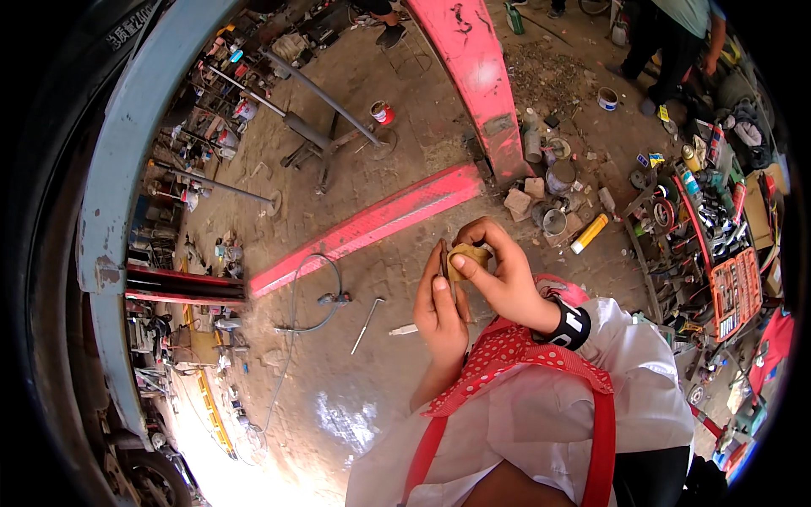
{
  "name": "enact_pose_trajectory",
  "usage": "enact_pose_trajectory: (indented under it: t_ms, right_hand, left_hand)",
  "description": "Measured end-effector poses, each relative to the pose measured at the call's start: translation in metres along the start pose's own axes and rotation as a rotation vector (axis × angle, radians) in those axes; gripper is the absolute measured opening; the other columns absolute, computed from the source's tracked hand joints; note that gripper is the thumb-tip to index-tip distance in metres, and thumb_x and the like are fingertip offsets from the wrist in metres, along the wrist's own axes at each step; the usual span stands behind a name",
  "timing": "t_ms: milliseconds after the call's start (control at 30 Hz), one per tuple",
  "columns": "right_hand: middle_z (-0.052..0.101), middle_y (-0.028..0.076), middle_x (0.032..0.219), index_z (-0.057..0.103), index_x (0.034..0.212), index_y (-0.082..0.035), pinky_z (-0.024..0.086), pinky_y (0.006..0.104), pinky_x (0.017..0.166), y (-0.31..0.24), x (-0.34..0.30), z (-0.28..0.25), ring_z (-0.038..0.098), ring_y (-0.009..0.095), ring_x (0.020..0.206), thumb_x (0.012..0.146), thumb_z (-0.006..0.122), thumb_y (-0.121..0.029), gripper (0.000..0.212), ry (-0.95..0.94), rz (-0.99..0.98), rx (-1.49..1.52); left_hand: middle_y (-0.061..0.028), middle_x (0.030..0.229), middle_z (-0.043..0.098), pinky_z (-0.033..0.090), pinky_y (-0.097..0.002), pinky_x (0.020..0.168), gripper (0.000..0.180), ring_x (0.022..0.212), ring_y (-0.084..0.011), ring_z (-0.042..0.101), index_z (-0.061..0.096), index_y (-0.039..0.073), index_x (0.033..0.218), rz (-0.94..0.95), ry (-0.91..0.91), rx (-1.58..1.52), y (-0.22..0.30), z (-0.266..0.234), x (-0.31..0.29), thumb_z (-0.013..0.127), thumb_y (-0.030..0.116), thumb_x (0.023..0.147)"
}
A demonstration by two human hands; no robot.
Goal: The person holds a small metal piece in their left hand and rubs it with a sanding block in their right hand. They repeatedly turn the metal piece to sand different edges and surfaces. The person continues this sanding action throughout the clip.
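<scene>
In front of my apron, both hands are raised close together. My left hand (441, 314) pinches a thin, dark, flat piece (443, 264), held upright between thumb and fingers; its exact kind I cannot make out. Pressed against its side is a crumpled yellowish-tan rag-like piece (470, 258), which my right hand (511, 283) grips with thumb and curled fingers. A black band with white marks (574, 326) circles my right wrist. Below and left of the hands, an L-shaped metal wrench (367, 326) and a small whitish tube-like item (403, 330) lie on the floor.
A red beam (372, 221) crosses the floor to a red post (481, 76); a blue-grey post (118, 194) stands left. A looped cable (291, 329) lies on the floor. Right are a yellow tube (590, 233), cans, an orange socket set (735, 291); another person (672, 38) stands beyond.
</scene>
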State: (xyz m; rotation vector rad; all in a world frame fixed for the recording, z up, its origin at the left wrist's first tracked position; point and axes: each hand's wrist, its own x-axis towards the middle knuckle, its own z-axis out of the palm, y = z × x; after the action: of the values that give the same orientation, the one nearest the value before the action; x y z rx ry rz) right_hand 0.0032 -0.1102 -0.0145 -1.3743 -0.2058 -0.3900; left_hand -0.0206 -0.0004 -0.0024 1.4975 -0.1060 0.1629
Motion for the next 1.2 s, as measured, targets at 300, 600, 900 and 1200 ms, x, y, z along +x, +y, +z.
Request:
enact_pose_trajectory:
  t_ms: [300,600,900,1200]
  right_hand:
    - [0.060,0.009,0.089,0.058,0.087,-0.005,0.041,0.0372,0.072,-0.002,0.001,-0.002,0.053,0.029,0.083,0.076,0.069,-0.009,0.016,0.091,-0.348,-0.411]
    - [0.058,0.015,0.092,0.049,0.108,-0.002,0.045,0.0387,0.070,0.005,-0.013,0.009,0.056,0.034,0.081,0.085,0.061,-0.014,0.028,-0.076,-0.126,-0.261]
    - [0.052,0.004,0.089,0.039,0.123,-0.001,0.043,0.0233,0.057,0.015,-0.014,0.004,0.052,0.011,0.058,0.100,0.042,-0.032,0.039,-0.306,0.396,0.645]
    - [0.044,0.000,0.085,0.046,0.120,-0.004,0.034,0.0225,0.071,0.016,-0.015,0.007,0.036,0.009,0.073,0.101,0.037,-0.040,0.042,-0.195,0.544,1.037]
  left_hand:
    - [0.0038,0.063,0.045,0.026,-0.0191,0.043,0.041,0.047,-0.0014,0.033,0.044,-0.006,0.133,0.099,-0.006,0.040,-0.006,0.000,0.000,0.036,0.019,0.101]
    - [-0.0016,0.089,0.059,0.030,-0.0157,0.047,0.039,0.059,-0.0012,0.042,0.048,-0.005,0.130,0.171,0.111,0.113,-0.009,0.001,0.005,0.037,0.020,0.101]
    - [-0.0064,0.092,0.059,0.039,-0.0195,0.060,0.043,0.065,-0.0054,0.047,0.046,-0.008,0.129,0.016,-0.041,-0.119,-0.002,-0.006,-0.001,0.035,0.022,0.101]
    - [-0.0085,0.099,0.058,0.043,-0.0245,0.071,0.043,0.081,-0.0126,0.054,0.048,-0.007,0.128,0.063,-0.050,-0.117,-0.005,-0.003,0.000,0.034,0.022,0.100]
